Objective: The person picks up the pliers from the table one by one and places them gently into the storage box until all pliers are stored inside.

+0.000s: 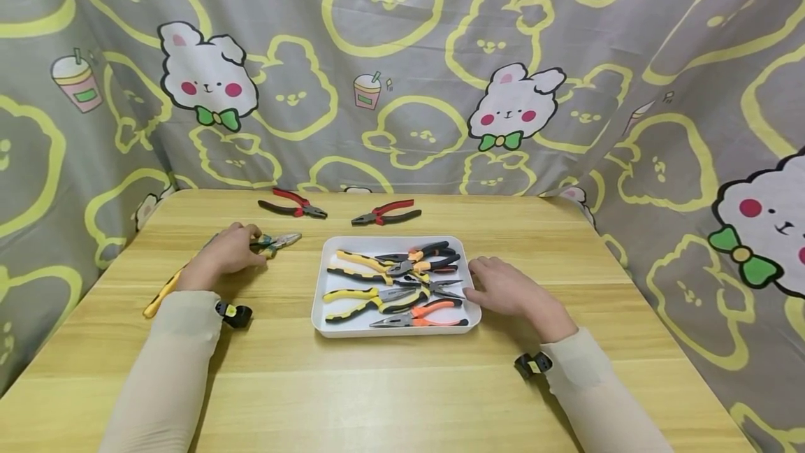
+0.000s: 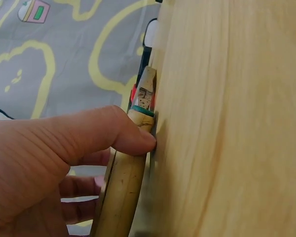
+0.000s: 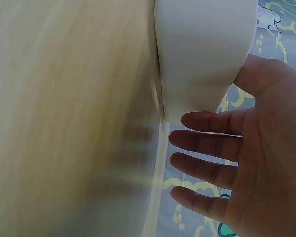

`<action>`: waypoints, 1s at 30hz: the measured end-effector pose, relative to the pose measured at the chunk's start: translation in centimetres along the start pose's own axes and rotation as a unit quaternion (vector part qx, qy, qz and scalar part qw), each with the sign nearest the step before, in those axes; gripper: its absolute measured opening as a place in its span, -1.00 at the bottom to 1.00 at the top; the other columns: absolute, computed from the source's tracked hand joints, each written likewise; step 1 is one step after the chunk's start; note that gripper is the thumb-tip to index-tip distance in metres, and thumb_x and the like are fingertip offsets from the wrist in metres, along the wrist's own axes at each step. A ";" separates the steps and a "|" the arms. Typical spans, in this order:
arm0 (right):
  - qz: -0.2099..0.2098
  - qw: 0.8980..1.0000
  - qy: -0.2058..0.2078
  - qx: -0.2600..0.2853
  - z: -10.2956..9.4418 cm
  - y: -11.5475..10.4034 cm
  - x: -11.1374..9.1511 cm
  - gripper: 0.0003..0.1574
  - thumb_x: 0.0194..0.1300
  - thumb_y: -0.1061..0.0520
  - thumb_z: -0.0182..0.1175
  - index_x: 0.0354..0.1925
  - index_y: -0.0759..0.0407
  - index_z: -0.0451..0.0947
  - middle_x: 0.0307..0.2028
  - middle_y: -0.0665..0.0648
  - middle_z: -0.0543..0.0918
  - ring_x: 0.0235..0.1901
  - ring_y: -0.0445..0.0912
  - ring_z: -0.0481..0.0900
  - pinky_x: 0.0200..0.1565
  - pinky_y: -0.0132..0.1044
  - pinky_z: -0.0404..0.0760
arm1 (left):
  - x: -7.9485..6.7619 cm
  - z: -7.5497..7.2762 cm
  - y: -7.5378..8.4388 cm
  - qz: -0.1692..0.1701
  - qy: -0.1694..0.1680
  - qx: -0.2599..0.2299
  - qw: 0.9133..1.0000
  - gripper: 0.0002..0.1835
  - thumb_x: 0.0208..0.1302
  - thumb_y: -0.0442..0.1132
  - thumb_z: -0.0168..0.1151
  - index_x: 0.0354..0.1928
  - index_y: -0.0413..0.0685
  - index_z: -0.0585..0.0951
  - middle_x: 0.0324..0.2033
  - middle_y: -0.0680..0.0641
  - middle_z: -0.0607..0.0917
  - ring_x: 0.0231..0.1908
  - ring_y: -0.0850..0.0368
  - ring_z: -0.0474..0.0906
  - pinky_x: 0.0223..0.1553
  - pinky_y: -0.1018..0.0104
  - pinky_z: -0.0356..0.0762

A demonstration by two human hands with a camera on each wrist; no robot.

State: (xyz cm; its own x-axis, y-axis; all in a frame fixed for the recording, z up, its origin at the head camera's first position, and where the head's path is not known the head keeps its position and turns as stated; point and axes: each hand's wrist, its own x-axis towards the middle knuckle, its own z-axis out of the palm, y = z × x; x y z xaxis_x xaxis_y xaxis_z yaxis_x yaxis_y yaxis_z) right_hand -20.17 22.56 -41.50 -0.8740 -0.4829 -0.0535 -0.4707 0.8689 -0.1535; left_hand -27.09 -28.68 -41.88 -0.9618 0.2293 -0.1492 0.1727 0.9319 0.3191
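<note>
At the left of the table, my left hand (image 1: 231, 250) holds pliers (image 1: 285, 240) with teal and yellow showing near the metal jaws. In the left wrist view, the thumb lies on a yellow handle (image 2: 124, 185) and the other fingers are behind it, partly hidden. A yellow handle end (image 1: 157, 300) sticks out below the wrist in the head view. My right hand (image 1: 502, 287) is at the right side of a white tray (image 1: 396, 332), fingers fairly straight and spread, thumb at the rim. Several pliers (image 1: 377, 293) with yellow-black and orange-black handles lie in the tray.
Two pairs of red-and-black pliers lie behind the tray, the left pair (image 1: 294, 205) and the right pair (image 1: 386, 213). A patterned curtain (image 1: 402, 75) hangs around the back and sides of the wooden table (image 1: 377, 390).
</note>
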 end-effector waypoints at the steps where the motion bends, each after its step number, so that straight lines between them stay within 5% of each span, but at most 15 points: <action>1: 0.000 1.000 0.000 0.001 0.0 0.0 0.0 -0.59 0.29 -0.12 0.17 -0.08 0.16 0.47 -0.27 0.02 0.48 -0.24 -0.02 0.47 -0.11 -0.06 0.50 | -0.1 0.0 0.0 0.001 0.003 0.000 1.000 -0.25 0.16 -0.05 0.38 0.24 -0.45 0.38 0.02 -0.47 0.43 -0.04 -0.34 0.40 0.01 -0.26 0.37; 14: 0.000 1.000 -0.005 -0.001 0.0 -0.1 0.0 -0.58 0.30 -0.13 0.18 -0.08 0.16 0.47 -0.26 0.03 0.50 -0.22 -0.02 0.49 -0.10 -0.05 0.51 | -0.7 -0.2 0.1 -0.027 0.036 -0.005 0.999 -0.23 0.08 -0.01 0.39 0.25 -0.32 0.41 0.13 -0.47 0.33 0.05 -0.43 0.17 -0.09 -0.34 0.15; 30: 0.011 1.000 -0.006 0.003 -0.2 -0.2 -0.1 -0.49 0.33 -0.12 0.18 0.05 0.22 0.47 -0.11 0.14 0.57 -0.05 0.08 0.54 0.04 0.02 0.50 | -0.6 -0.7 0.4 -0.025 0.060 -0.013 0.998 -0.26 0.10 -0.01 0.39 0.23 -0.31 0.42 0.14 -0.45 0.33 0.08 -0.43 0.16 -0.05 -0.37 0.16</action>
State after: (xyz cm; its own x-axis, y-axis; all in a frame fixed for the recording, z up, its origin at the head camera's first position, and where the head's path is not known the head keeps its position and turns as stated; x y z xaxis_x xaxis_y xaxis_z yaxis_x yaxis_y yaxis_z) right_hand -19.96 22.45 -41.29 -0.8831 -0.4641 -0.0684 -0.4497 0.8790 -0.1587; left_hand -26.61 -28.66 -40.99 -0.9880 0.1451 -0.0530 0.1190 0.9335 0.3383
